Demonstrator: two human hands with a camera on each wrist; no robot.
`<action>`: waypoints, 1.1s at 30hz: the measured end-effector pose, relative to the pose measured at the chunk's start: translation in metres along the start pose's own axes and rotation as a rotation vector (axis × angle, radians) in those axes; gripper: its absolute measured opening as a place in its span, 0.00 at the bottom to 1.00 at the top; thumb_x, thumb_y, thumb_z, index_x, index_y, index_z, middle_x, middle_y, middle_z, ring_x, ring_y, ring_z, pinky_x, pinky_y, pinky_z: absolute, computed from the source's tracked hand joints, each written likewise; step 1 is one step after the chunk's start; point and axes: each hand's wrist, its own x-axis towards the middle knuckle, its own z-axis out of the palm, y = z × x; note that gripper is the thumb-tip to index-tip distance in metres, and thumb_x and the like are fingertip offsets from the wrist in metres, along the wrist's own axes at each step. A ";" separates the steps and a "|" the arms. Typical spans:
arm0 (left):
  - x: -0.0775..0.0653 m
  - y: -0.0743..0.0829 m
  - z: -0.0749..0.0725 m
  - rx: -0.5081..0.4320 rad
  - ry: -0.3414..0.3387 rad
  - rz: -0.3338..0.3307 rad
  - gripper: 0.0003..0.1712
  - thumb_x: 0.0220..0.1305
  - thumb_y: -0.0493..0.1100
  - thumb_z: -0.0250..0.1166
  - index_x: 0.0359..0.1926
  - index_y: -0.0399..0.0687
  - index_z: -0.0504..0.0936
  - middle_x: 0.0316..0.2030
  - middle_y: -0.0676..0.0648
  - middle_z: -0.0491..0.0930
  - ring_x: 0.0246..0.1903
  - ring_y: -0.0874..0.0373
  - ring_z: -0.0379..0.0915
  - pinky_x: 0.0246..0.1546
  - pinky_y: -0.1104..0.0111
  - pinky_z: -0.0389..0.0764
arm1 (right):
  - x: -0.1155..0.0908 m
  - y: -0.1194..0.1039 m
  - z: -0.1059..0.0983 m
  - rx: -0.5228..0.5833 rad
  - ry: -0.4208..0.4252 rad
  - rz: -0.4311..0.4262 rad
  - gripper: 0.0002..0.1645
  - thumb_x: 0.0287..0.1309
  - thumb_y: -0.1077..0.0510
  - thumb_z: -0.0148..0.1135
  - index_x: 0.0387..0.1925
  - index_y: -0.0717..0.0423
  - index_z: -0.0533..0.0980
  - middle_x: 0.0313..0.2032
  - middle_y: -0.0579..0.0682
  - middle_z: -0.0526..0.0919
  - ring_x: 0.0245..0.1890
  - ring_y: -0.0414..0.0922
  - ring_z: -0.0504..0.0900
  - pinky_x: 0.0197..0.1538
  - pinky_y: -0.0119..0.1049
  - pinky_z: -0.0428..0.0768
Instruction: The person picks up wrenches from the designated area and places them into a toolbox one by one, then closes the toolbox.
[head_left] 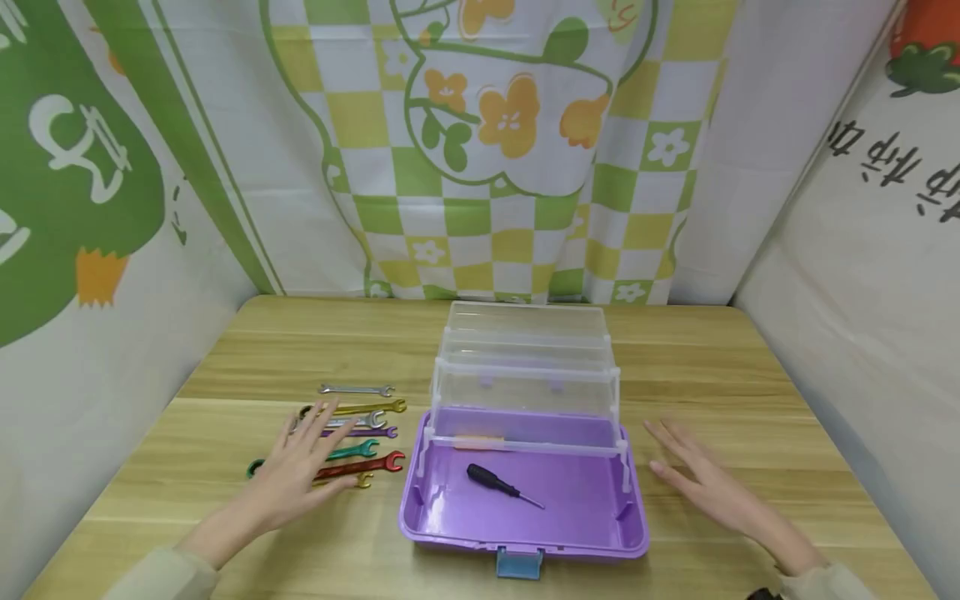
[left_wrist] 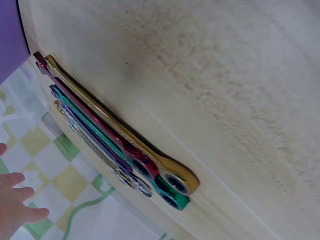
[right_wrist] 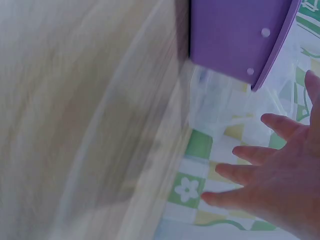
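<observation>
My left hand point(head_left: 303, 462) is spread above the row of wrenches on the left, hiding parts of several of them. A red wrench point(head_left: 367, 466), a green wrench point(head_left: 356, 451), a purple wrench point(head_left: 375, 432) and a silver wrench point(head_left: 356, 389) show around it. In the left wrist view the gold wrench point(left_wrist: 117, 122) lies nearest, its ring end toward me. To the right of the purple toolbox point(head_left: 525, 533), my right hand point(head_left: 697, 475) has its fingers extended and holds nothing. Inside the box lies a screwdriver point(head_left: 491, 479) with a black handle.
The toolbox's clear tiered trays point(head_left: 525, 379) are raised at its back, with an orange-toned strip point(head_left: 480, 442) below them. A blue latch point(head_left: 519, 563) hangs at the front. Patterned curtains point(head_left: 510, 233) close off the wooden table point(head_left: 712, 358) behind.
</observation>
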 end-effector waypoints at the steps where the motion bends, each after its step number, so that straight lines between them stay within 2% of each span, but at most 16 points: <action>1: -0.001 0.000 0.000 -0.012 0.016 0.004 0.42 0.53 0.58 0.60 0.65 0.48 0.57 0.67 0.39 0.42 0.66 0.47 0.31 0.63 0.56 0.27 | 0.000 -0.001 0.001 0.038 -0.008 0.002 0.32 0.62 0.51 0.47 0.66 0.46 0.52 0.64 0.66 0.47 0.60 0.69 0.48 0.52 0.69 0.48; 3: -0.003 -0.001 -0.001 -0.032 0.054 0.016 0.38 0.52 0.56 0.61 0.61 0.45 0.63 0.64 0.37 0.50 0.64 0.43 0.42 0.64 0.54 0.34 | -0.001 -0.002 0.002 0.127 -0.032 0.012 0.32 0.63 0.52 0.46 0.66 0.52 0.52 0.64 0.67 0.48 0.60 0.69 0.50 0.51 0.69 0.52; 5: -0.005 -0.002 -0.002 -0.038 0.094 0.033 0.33 0.52 0.53 0.63 0.57 0.43 0.68 0.60 0.35 0.59 0.58 0.40 0.54 0.61 0.50 0.45 | -0.001 -0.003 0.003 0.221 -0.050 0.041 0.32 0.63 0.52 0.46 0.65 0.57 0.52 0.63 0.67 0.50 0.59 0.68 0.52 0.52 0.64 0.58; 8: -0.006 -0.003 -0.002 -0.041 0.136 0.058 0.27 0.48 0.46 0.66 0.51 0.41 0.73 0.51 0.35 0.68 0.50 0.40 0.64 0.51 0.47 0.61 | -0.001 -0.004 0.006 0.359 -0.063 0.082 0.32 0.62 0.54 0.48 0.63 0.64 0.53 0.61 0.69 0.53 0.57 0.66 0.59 0.52 0.54 0.67; 12: -0.010 -0.003 -0.001 -0.045 0.141 0.037 0.26 0.40 0.39 0.69 0.45 0.42 0.77 0.43 0.39 0.74 0.42 0.43 0.70 0.41 0.49 0.70 | 0.000 -0.005 0.009 0.494 -0.075 0.123 0.32 0.60 0.57 0.50 0.61 0.69 0.55 0.60 0.68 0.58 0.54 0.60 0.67 0.50 0.35 0.73; 14: -0.012 -0.003 0.000 -0.051 0.134 0.021 0.22 0.39 0.38 0.70 0.41 0.42 0.79 0.39 0.42 0.75 0.38 0.47 0.72 0.38 0.52 0.72 | 0.000 -0.006 0.011 0.548 -0.089 0.143 0.33 0.59 0.57 0.51 0.61 0.69 0.55 0.59 0.68 0.60 0.52 0.52 0.72 0.49 0.28 0.72; 17: -0.015 -0.004 0.002 -0.056 0.126 0.005 0.18 0.37 0.38 0.72 0.35 0.44 0.81 0.34 0.48 0.76 0.33 0.54 0.73 0.33 0.59 0.75 | 0.001 -0.008 0.014 0.610 -0.105 0.164 0.34 0.58 0.58 0.53 0.61 0.70 0.55 0.59 0.67 0.60 0.48 0.38 0.75 0.49 0.25 0.71; 20: -0.017 -0.004 0.004 -0.077 0.114 -0.005 0.16 0.35 0.37 0.73 0.32 0.46 0.82 0.29 0.53 0.73 0.28 0.61 0.71 0.27 0.68 0.75 | 0.002 -0.009 0.016 0.674 -0.116 0.185 0.35 0.56 0.59 0.54 0.61 0.70 0.54 0.59 0.68 0.60 0.46 0.31 0.75 0.49 0.26 0.71; 23: -0.019 -0.005 0.006 -0.118 0.073 -0.030 0.17 0.35 0.35 0.73 0.32 0.47 0.82 0.26 0.57 0.69 0.24 0.65 0.67 0.22 0.74 0.71 | 0.002 -0.010 0.019 0.711 -0.124 0.191 0.36 0.55 0.60 0.55 0.62 0.70 0.53 0.59 0.70 0.59 0.48 0.39 0.75 0.49 0.27 0.71; 27: -0.021 -0.005 0.008 -0.167 0.014 -0.069 0.16 0.37 0.33 0.72 0.33 0.46 0.82 0.26 0.58 0.67 0.24 0.67 0.63 0.22 0.75 0.68 | 0.003 -0.013 0.022 0.739 -0.115 0.211 0.39 0.53 0.60 0.57 0.62 0.70 0.52 0.59 0.70 0.57 0.51 0.51 0.72 0.48 0.27 0.72; 33: -0.020 -0.006 0.009 -0.208 -0.099 -0.166 0.13 0.43 0.35 0.69 0.35 0.44 0.82 0.26 0.57 0.67 0.24 0.68 0.61 0.22 0.75 0.66 | 0.002 -0.014 0.023 0.775 -0.101 0.230 0.41 0.52 0.61 0.58 0.62 0.71 0.50 0.60 0.72 0.55 0.52 0.56 0.70 0.49 0.29 0.73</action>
